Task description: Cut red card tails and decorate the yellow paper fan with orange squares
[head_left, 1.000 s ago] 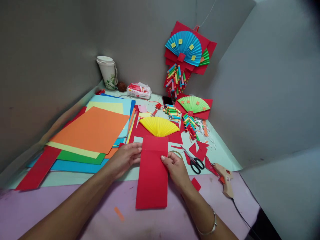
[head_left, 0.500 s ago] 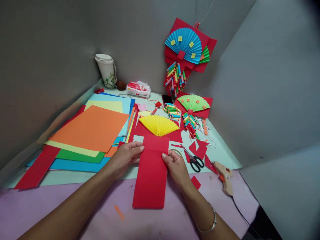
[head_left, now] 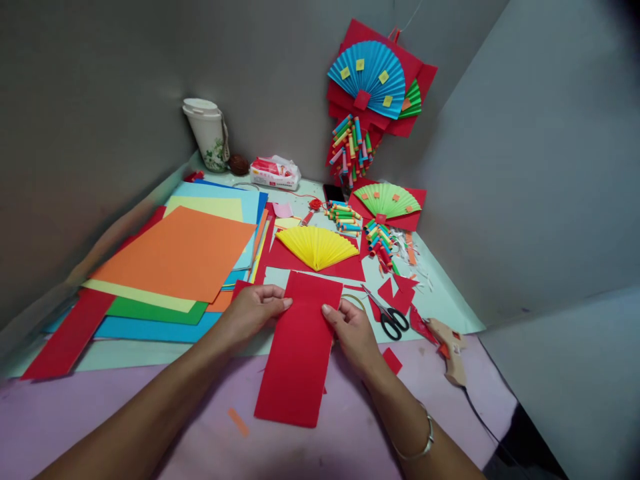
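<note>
Between my two hands is a long red paper strip [head_left: 295, 353], tilted so that its near end points down and slightly left. My left hand [head_left: 257, 310] pinches its left edge near the far end, thumb on top. On the opposite edge, my right hand [head_left: 351, 330] grips it the same way, with the fingers partly hidden underneath. Just beyond the strip, a yellow pleated paper fan [head_left: 317, 248] lies on a red sheet [head_left: 345, 267]. Black-handled scissors [head_left: 393, 320] rest to the right of my right hand, among red paper scraps [head_left: 397, 297].
Stacked coloured paper [head_left: 175, 253] lies at left. A glue gun [head_left: 449, 347] with a cord sits at right. Farther back are paper rolls [head_left: 343, 217], a green fan [head_left: 387, 201], a tissue pack [head_left: 275, 173] and a white cup [head_left: 206, 133]. A blue-fan decoration [head_left: 367, 80] hangs above.
The red strip has turned, its near end swinging left and its far end right. Its crease near the top no longer shows clearly. Both hands keep hold of it.
</note>
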Demonstrator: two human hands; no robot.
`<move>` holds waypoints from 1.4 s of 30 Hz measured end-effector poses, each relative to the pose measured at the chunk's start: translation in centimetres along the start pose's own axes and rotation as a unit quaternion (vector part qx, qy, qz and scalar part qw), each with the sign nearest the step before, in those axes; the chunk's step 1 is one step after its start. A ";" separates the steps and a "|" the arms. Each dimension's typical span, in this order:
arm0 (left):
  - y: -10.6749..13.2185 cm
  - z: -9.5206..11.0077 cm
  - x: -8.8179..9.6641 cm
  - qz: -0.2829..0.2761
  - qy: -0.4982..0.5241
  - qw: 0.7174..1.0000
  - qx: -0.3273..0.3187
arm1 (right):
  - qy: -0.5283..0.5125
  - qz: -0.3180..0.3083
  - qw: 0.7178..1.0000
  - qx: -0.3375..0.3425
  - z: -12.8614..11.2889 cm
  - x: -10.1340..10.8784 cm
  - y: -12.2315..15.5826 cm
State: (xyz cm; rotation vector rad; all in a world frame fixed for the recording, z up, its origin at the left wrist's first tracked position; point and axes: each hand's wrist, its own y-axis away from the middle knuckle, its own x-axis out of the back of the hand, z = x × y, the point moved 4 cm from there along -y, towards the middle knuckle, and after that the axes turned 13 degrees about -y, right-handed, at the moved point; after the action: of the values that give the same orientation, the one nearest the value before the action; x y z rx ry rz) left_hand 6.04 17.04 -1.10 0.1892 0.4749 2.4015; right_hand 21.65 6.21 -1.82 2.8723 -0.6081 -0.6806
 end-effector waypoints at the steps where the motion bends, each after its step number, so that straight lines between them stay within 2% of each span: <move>1: 0.0 0.0 0.0 -0.003 0.008 1.000 0.003 | -0.002 0.001 1.000 0.001 0.0 0.0 0.0; 7: 0.1 -0.3 -0.3 -0.031 0.011 0.998 0.045 | -0.026 -0.009 1.000 0.005 0.2 0.1 -0.2; 13: 0.0 -0.2 -0.1 -0.016 0.007 1.000 0.022 | 0.022 0.010 1.000 0.016 0.0 0.2 -0.2; 22: 0.1 -0.2 0.5 0.014 -0.061 0.998 -0.008 | 0.059 0.023 0.998 0.022 -0.5 0.0 0.0; 26: 0.1 0.1 0.3 0.018 -0.051 0.999 -0.001 | 0.066 0.018 0.997 0.026 -0.6 0.2 -0.1; 32: 0.0 0.1 -0.4 -0.040 0.004 0.999 0.030 | 0.077 0.034 0.996 0.025 -0.6 0.9 -0.5; 42: 0.0 0.1 -0.5 -0.007 0.011 0.999 0.039 | 0.091 0.035 0.995 0.031 -0.6 0.9 -0.4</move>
State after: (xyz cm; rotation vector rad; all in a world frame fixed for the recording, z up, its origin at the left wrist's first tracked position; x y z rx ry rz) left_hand 6.43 16.74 -0.98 0.1921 0.5780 2.3761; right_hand 22.74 6.22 -1.75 2.9103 -0.7121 -0.3914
